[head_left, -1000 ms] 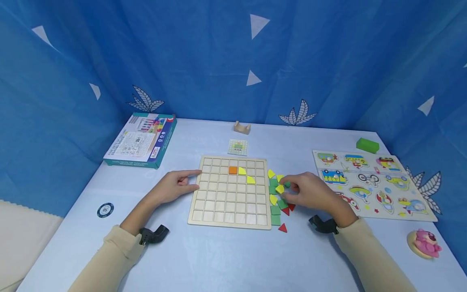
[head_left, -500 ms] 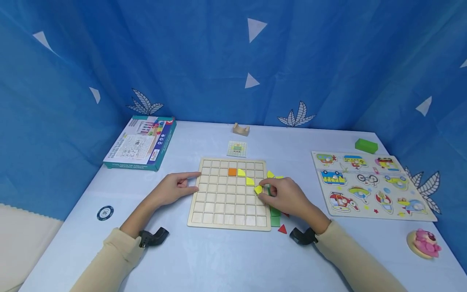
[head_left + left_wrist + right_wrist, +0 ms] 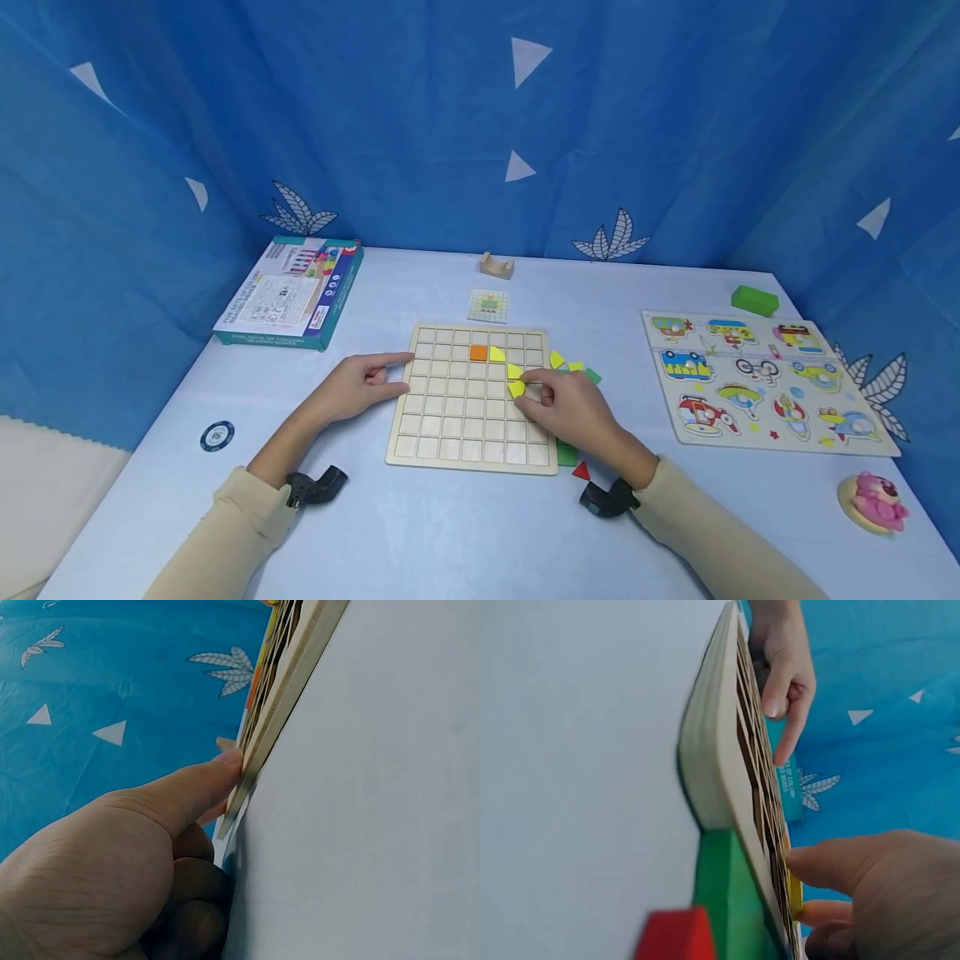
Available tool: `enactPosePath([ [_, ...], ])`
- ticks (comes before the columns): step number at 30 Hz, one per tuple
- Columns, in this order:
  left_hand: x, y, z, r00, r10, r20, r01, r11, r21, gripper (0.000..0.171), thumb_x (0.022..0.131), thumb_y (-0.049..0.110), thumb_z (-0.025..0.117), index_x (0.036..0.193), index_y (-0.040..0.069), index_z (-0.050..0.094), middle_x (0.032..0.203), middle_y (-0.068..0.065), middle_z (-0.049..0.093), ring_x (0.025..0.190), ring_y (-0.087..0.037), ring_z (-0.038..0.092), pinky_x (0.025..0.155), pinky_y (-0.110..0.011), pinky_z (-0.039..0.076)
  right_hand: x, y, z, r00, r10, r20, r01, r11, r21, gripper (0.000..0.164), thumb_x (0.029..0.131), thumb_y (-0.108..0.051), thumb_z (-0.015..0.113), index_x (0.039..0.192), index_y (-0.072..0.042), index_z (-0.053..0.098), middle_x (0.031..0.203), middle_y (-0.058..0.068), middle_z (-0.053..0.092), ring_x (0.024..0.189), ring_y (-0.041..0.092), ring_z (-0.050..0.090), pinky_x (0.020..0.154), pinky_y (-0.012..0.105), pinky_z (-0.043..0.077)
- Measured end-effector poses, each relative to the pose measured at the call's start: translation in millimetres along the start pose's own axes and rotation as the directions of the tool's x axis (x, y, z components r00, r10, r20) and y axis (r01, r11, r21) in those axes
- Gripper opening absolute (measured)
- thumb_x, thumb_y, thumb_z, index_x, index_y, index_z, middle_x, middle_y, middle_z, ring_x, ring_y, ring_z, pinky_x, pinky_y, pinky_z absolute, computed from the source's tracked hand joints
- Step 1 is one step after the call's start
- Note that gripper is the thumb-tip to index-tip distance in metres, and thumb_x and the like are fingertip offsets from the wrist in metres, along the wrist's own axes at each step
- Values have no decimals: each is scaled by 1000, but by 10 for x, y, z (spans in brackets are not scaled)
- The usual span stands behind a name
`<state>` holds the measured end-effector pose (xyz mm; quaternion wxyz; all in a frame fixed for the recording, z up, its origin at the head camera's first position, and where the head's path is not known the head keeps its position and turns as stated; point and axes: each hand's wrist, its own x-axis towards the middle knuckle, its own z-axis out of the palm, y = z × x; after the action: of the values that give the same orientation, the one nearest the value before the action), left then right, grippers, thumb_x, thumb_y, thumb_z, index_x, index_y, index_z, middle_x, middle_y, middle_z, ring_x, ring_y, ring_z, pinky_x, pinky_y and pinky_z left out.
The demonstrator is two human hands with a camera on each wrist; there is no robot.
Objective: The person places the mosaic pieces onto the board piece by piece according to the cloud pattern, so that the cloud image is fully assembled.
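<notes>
On a white counter (image 3: 450,533), a square wooden grid board (image 3: 450,408) lies flat near the middle, with a person's two hands well apart at either side. The right hand (image 3: 566,404) pinches a yellow tile (image 3: 516,389) between thumb and finger, over the board's right half, just on the near side of a yellow piece (image 3: 514,372); whether the tile sits fully in its cell, I cannot tell. The left hand (image 3: 360,387) touches the board's left edge with thumb and index finger – both stretched out and spread. Farther back on the grid, an orange square (image 3: 478,352) lies beside one more yellow shape (image 3: 497,354). Right of the board, partly hidden by the right hand, are loose yellow, green and red pieces – a red triangle (image 3: 581,471) lies nearest the person. Behind the board is a small pattern card (image 3: 489,305). A box (image 3: 288,292) lies back left; a vehicle puzzle (image 3: 765,379), right.
</notes>
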<state>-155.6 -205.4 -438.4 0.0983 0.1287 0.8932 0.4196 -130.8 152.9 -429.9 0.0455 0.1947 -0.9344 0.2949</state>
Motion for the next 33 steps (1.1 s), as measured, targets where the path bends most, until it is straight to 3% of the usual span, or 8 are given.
enactPosePath([
  [9,12,-13,3,1000,-1,0,1,1000,-6,53,92,34,78,141,19,64,59,3,41,53,-13,37,55,-29,33,1,38,40,998,-19,-53,17,999,-43,28,86,-33,84,107,-16,78,52,-12,42,44,6,38,43,25,27],
  [19,11,-21,6,1000,-1,3,1,1000,-8,53,92,35,78,141,20,64,59,3,41,53,-14,38,56,-30,33,-14,49,42,997,17,-70,-16,1000,12,19,88,-31,82,101,-19,76,54,-10,42,46,8,39,45,26,29],
  [26,14,-25,18,1000,3,3,-3,1000,-11,53,92,35,78,141,19,64,59,3,41,53,-14,38,56,-29,33,46,193,-215,998,52,-32,-49,994,100,16,93,-26,77,107,-17,77,54,-5,41,47,15,40,46,28,31],
  [33,12,-10,3,1000,-6,3,6,1000,1,52,93,35,77,141,20,64,60,3,42,54,-15,39,57,-30,33,130,592,-486,996,68,-52,-62,992,107,16,96,-20,75,111,-16,77,60,-1,45,55,19,45,50,29,33],
])
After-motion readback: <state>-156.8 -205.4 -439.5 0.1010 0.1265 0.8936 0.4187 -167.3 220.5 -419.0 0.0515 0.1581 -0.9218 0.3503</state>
